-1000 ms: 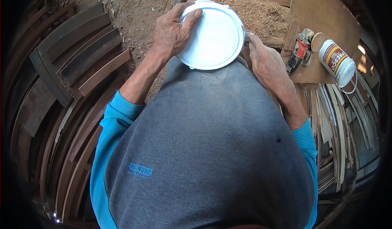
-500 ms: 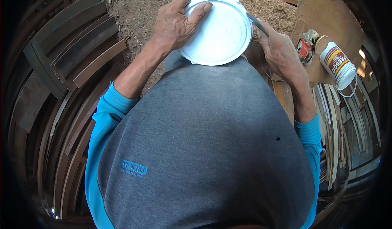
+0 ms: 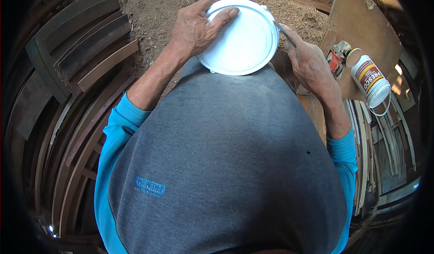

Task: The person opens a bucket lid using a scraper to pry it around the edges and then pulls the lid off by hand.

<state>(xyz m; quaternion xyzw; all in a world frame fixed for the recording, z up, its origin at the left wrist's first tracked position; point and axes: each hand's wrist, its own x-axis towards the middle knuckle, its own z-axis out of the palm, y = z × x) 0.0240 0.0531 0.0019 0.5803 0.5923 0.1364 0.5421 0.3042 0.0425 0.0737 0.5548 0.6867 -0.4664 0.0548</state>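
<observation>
Gripping a white round lid (image 3: 239, 41) with the left hand (image 3: 197, 28), reaching up from the lower left, laying the thumb on the flat face and curling the fingers behind the rim, mostly hidden. Reaching up from the right with the right hand (image 3: 311, 60), back uppermost, clasping a thin grey blade (image 3: 285, 33); cannot tell the fingertips' placing. Slanting the blade's long axis up and left, toward the lid's right rim; cannot tell whether touching. Holding the lid at the top of the dark grey shirt front (image 3: 226, 132), flat face turned upward.
</observation>
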